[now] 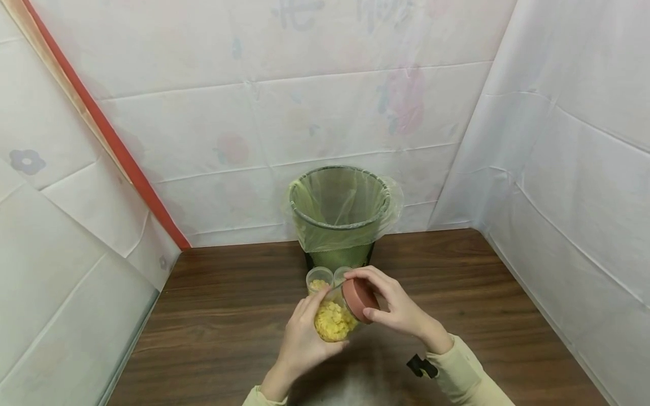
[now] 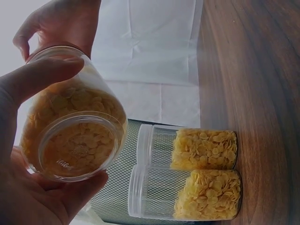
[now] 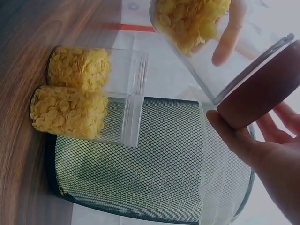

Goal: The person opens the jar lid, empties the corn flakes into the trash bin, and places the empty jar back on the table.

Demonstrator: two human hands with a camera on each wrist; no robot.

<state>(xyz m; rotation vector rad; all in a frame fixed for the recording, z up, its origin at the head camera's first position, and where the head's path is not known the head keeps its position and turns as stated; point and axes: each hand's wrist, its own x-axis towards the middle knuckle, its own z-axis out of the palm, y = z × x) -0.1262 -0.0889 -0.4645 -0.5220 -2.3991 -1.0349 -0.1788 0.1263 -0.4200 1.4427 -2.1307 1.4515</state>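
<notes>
My left hand (image 1: 304, 335) grips a clear jar (image 2: 75, 101) partly filled with yellow corn flakes (image 1: 332, 324), thumb and fingers wrapped round its sides. The jar is tilted above the table, its base facing the left wrist camera. At its mouth, my right hand (image 1: 398, 307) holds a reddish-brown lid (image 3: 262, 86) between thumb and fingers. Two more clear jars with flakes, a first jar (image 2: 204, 147) and a second jar (image 2: 206, 194), stand side by side on the table just beyond the hands. Both have clear tops.
Right behind the standing jars is a dark mesh waste bin (image 3: 136, 173) with a thin yellowish liner (image 1: 325, 239) folded over its rim. The dark wood table (image 1: 218, 321) is bordered by white patterned sheeting (image 1: 203, 141) at the back and sides.
</notes>
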